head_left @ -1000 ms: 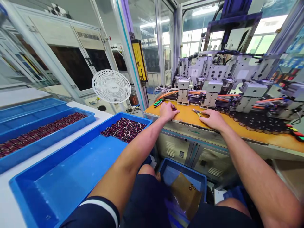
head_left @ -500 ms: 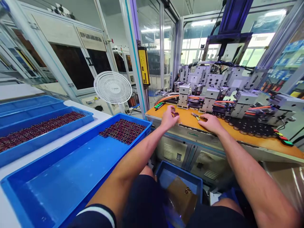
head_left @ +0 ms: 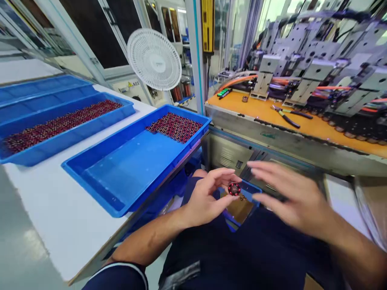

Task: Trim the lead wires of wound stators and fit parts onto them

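My left hand (head_left: 208,197) is curled above my lap, gripping a small round dark part with red spots (head_left: 234,189) between thumb and fingers. Just to the right, my right hand (head_left: 287,197) is blurred, its fingers apart, holding nothing and not touching the part. On the orange benchtop (head_left: 260,108) lies a pair of pliers (head_left: 286,117) with yellow-and-black handles, jaws toward the left. A similar small round part (head_left: 244,98) stands on the bench, left of the pliers.
A blue tray (head_left: 99,191) on the white table to my left holds many small red-and-dark parts at its far end; another filled blue tray (head_left: 27,159) lies beyond it. Metal machine fixtures (head_left: 266,72) line the bench. A white fan (head_left: 154,58) stands behind. Between my legs is a blue bin (head_left: 232,223).
Both hands have come back from the bench to above my lap. The right hand has let go of the pliers, which lie on the bench. My view has tilted down.
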A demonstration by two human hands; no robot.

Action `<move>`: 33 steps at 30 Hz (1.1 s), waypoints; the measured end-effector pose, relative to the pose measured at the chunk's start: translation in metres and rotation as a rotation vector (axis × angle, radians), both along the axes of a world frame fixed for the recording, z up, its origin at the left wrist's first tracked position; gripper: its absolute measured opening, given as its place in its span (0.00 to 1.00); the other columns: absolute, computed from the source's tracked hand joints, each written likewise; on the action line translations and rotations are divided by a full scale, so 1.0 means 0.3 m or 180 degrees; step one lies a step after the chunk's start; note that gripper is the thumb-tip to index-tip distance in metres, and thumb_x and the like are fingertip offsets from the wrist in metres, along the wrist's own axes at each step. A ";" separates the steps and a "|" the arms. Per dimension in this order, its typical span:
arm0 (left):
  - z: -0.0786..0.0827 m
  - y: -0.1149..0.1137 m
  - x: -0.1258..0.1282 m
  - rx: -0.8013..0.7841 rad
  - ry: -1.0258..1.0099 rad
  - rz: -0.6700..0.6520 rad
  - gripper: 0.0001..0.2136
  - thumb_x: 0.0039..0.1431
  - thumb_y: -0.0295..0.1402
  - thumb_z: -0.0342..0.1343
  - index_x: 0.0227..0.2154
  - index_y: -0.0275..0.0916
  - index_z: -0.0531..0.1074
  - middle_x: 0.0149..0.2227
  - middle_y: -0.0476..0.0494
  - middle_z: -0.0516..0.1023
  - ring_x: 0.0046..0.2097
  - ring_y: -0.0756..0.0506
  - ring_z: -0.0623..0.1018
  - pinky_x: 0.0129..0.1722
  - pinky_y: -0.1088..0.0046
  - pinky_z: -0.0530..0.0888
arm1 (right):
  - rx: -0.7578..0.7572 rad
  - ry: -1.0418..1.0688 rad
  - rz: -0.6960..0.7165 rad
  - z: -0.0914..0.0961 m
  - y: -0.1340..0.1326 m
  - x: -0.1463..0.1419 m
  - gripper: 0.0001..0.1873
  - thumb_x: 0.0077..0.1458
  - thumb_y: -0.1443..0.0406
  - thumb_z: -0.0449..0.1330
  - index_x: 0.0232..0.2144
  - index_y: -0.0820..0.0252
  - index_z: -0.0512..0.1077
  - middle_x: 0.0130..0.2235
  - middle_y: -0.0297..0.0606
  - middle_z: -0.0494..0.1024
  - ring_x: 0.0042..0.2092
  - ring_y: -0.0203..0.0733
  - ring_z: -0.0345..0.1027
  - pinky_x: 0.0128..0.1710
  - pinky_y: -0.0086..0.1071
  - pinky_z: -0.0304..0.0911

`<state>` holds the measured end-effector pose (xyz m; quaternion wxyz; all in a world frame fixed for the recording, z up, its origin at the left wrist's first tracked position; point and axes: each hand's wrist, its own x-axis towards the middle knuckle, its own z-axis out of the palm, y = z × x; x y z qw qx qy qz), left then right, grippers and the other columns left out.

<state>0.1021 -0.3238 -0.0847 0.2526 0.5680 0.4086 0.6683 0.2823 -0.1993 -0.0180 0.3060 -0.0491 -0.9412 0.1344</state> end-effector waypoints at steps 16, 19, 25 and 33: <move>-0.036 -0.061 0.073 0.0149 -0.0135 -0.0159 0.32 0.53 0.20 0.63 0.58 0.45 0.59 0.45 0.42 0.78 0.44 0.49 0.80 0.44 0.74 0.79 | -0.1856 -0.0519 0.0100 -0.081 -0.209 0.126 0.12 0.53 0.65 0.69 0.41 0.53 0.74 0.30 0.29 0.77 0.30 0.32 0.71 0.33 0.26 0.66; -0.037 -0.059 0.086 0.0250 0.0093 -0.0250 0.33 0.54 0.18 0.62 0.60 0.46 0.58 0.47 0.41 0.78 0.46 0.48 0.80 0.45 0.73 0.79 | -0.3085 0.0002 -0.0322 -0.110 -0.192 0.084 0.14 0.46 0.62 0.72 0.35 0.55 0.74 0.31 0.31 0.75 0.32 0.34 0.70 0.33 0.26 0.66; -0.047 -0.047 0.092 0.0255 -0.0104 -0.0373 0.35 0.52 0.17 0.62 0.60 0.48 0.58 0.46 0.43 0.77 0.44 0.50 0.79 0.44 0.75 0.79 | -0.4499 0.0727 -0.0354 -0.232 -0.249 0.029 0.12 0.58 0.58 0.63 0.27 0.58 0.68 0.28 0.31 0.68 0.31 0.34 0.63 0.34 0.29 0.61; -0.058 -0.051 0.090 0.0083 -0.0060 -0.0648 0.37 0.53 0.16 0.61 0.62 0.49 0.56 0.49 0.41 0.78 0.47 0.47 0.80 0.47 0.72 0.78 | -0.4460 0.0613 -0.0305 -0.228 -0.246 0.063 0.08 0.58 0.60 0.64 0.34 0.56 0.69 0.33 0.32 0.69 0.36 0.35 0.64 0.37 0.29 0.61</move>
